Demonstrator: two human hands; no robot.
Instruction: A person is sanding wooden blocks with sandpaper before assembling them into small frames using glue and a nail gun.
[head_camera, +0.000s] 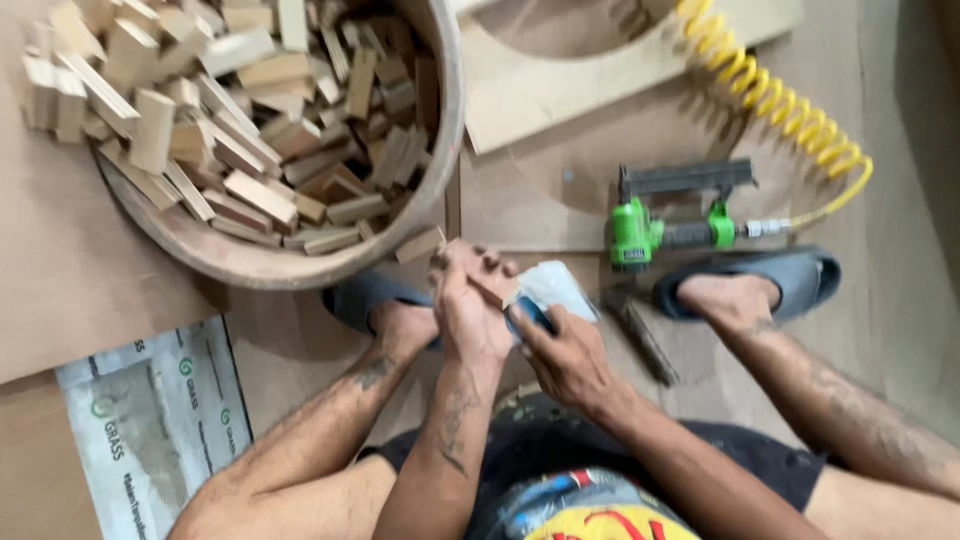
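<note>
My left hand (468, 315) grips a small wooden block (490, 283) in the middle of the head view, just above my knees. My right hand (567, 352) presses a pale blue-white squeeze bottle or pouch (551, 288) against that block's right side. Both hands touch each other over the floor between my feet. A second small block (420, 244) lies loose on the floor just beyond my left hand, near the round wooden ring's rim (250, 268).
The big round ring holds a heap of several wood offcuts (250, 120). A green nail gun (665, 215) with a yellow coiled hose (780, 100) lies at right. A dark tool (640, 335) rests by my right foot (730, 300). A printed sack (150, 420) lies at left.
</note>
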